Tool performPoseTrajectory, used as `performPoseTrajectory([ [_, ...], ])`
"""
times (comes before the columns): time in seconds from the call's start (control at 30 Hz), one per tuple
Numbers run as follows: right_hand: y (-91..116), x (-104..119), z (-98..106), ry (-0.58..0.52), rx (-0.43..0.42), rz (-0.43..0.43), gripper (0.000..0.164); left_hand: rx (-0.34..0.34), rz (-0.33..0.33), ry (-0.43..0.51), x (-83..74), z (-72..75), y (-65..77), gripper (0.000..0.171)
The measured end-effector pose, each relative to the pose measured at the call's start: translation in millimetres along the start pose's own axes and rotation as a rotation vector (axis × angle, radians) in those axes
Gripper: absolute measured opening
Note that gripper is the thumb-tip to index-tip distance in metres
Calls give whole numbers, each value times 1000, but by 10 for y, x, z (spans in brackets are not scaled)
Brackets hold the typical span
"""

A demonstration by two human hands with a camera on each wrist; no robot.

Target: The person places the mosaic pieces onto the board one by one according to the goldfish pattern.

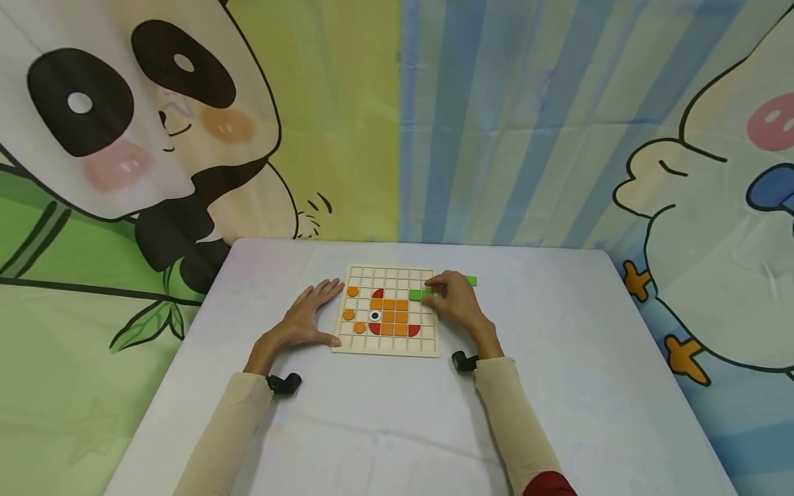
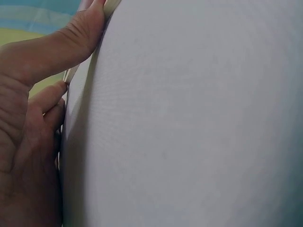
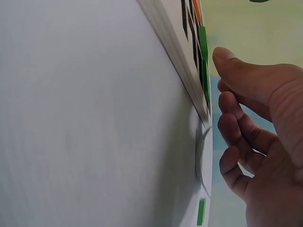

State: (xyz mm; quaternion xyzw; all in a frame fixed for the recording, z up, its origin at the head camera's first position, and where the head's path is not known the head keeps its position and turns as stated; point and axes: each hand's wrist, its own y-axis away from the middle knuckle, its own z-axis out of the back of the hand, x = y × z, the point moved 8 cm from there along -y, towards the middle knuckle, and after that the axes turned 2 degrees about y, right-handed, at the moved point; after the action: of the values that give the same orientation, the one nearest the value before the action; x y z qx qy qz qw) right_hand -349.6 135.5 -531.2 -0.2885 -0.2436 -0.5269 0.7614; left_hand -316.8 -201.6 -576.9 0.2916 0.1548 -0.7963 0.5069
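A square wooden grid board (image 1: 387, 347) lies on the table, with orange square tiles (image 1: 395, 317) and red rounded tiles (image 1: 413, 331) forming a fish-like figure around an eye tile (image 1: 375, 316). Several orange round tiles (image 1: 352, 292) sit at the board's left. My left hand (image 1: 304, 318) is spread along the left edge, its thumb at the near corner and fingertips by the far part. Over the right edge, my right hand (image 1: 457, 297) hovers with loosely bent fingers beside green tiles (image 1: 415, 295). In the right wrist view its thumb (image 3: 236, 66) is apart from the green tile (image 3: 204, 61).
Beyond the right hand, another green piece (image 1: 473, 281) lies on the white table (image 1: 558, 386). A black wrist camera (image 1: 284, 384) is strapped to the left wrist, another (image 1: 464, 362) to the right. Printed cloth (image 1: 347, 124) hangs behind the table.
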Motion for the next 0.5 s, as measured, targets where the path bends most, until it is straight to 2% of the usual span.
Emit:
performPoseTrajectory([
  [0.23, -56, 91, -125, 83, 15, 51, 26, 1, -8, -6, -36, 16, -8, 137],
  [0.5, -67, 148, -110, 92, 29, 31, 26, -2, -20, -11, -48, 30, 5, 137],
])
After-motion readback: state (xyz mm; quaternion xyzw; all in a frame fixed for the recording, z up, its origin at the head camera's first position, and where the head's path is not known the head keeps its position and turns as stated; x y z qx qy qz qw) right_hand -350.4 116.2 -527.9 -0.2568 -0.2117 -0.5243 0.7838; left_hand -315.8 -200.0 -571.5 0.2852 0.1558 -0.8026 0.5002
